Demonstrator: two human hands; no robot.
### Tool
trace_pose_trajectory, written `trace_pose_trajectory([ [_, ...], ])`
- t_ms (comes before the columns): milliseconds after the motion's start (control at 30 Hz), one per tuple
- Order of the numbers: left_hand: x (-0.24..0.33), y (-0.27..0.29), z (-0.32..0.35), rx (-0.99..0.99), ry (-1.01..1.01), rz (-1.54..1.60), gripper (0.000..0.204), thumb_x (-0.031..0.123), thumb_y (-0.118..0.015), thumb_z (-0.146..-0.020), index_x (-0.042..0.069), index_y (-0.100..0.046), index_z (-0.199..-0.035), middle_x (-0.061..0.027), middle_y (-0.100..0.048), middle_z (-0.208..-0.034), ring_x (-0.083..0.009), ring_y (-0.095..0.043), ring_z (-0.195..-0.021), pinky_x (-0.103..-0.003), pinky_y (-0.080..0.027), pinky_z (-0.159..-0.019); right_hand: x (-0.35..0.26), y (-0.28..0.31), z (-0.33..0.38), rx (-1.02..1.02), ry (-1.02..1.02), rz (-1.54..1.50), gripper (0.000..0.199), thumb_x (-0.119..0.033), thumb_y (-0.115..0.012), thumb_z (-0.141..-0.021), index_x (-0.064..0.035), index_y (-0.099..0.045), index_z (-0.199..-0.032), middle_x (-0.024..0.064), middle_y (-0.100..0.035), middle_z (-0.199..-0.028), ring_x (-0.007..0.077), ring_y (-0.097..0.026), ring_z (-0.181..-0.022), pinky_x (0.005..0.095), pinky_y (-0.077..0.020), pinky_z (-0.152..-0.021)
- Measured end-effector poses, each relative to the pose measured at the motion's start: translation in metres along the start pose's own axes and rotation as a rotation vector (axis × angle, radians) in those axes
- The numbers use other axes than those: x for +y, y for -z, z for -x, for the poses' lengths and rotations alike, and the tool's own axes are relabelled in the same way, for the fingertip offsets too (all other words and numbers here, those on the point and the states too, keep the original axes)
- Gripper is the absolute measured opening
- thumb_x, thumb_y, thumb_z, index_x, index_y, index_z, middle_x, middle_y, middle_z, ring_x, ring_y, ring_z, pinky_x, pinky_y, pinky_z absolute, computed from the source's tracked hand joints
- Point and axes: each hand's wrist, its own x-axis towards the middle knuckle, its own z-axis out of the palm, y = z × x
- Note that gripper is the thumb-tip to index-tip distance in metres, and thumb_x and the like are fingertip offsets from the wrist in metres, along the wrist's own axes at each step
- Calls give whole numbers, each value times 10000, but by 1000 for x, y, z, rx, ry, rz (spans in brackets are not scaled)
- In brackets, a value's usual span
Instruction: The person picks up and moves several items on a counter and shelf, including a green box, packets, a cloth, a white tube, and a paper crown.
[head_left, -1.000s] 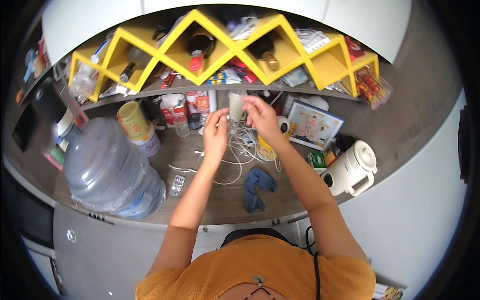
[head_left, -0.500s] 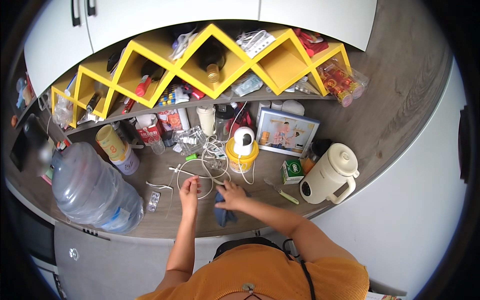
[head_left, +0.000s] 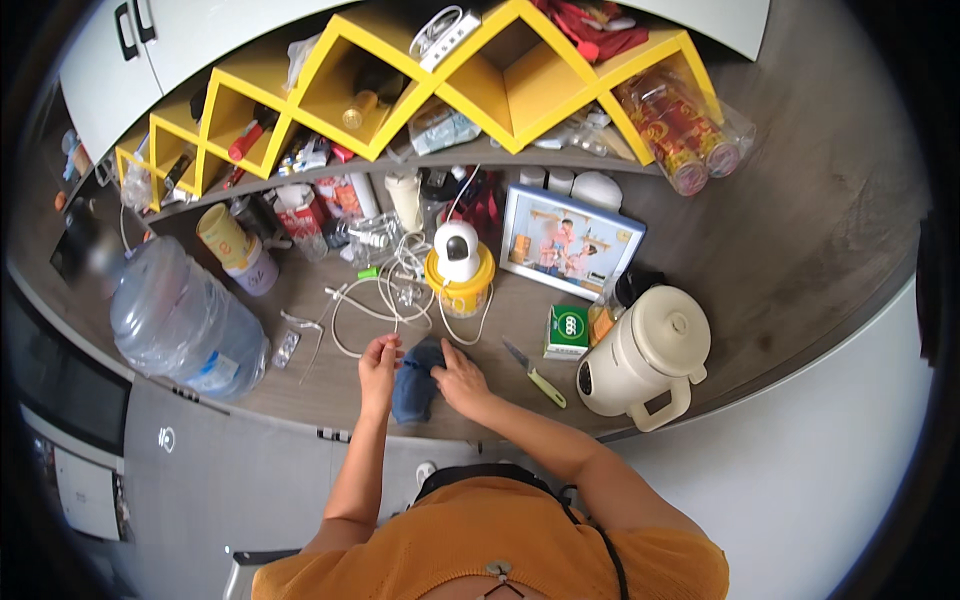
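Our left grip (head_left: 377,376) pinches a white cable (head_left: 397,318); our right grip (head_left: 463,386) touches the blue cloth (head_left: 412,390) near the tabletop's (head_left: 315,395) front edge, whether holding we cannot tell. Bare room opens leftward.

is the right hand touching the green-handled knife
No, the right hand is at the blue cloth, and the green-handled knife lies apart, to its right.

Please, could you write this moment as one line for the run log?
left hand: at white cable, grip unclear | right hand: on blue cloth | right of cloth: knife, green box, jug
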Motion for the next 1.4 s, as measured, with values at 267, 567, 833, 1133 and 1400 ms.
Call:
trace_pose_trajectory([
  [267,-34,-1,21,10,136,-105,212,184,-494,-882,39,-590,-1003,-31,-597,-887,-99,-547,-742,-225,-433,-615,15,21,19,122,-291,-460,185,-173,-568,-776,-89,-537,-937,165,-601,-859,362,-567,-815,429,-455,-704],
  [567,-27,-11,25,-180,164,-136,206,174,-485,-891,42,-586,-1013,-32,-598,-914,-98,-543,-757,-225,-430,-634,42,58,49,417,-541,-670,211,-117,-565,-785,-68,-540,-989,108,-556,-739,185,-536,-639,290,-447,-627],
  [833,-23,-2,31,-258,189,-98,214,185,-489,-891,37,-591,-1008,-23,-598,-913,-92,-536,-755,-229,-431,-633,21,43,49,323,-476,-595,224,-111,-576,-776,-94,-549,-997,111,-603,-867,250,-594,-763,338,-464,-700],
  [1133,17,-18,5,-331,42,0,200,190,-510,-884,46,-584,-1002,-5,-604,-884,-78,-550,-733,-205,-432,-620,26,126,25,341,-378,-615,212,-102,-525,-854,-27,-542,-1051,78,-613,-983,143,-587,-919,261,-450,-805],
  [1400,93,-54,-21,-387,-182,78,198,168,-510,-882,40,-582,-1015,-17,-600,-890,-78,-547,-762,-213,-437,-649,38,213,7,589,-264,-717,195,-36,-478,-863,-20,-555,-1041,52,-603,-1002,120,-587,-878,228,-452,-739],
])
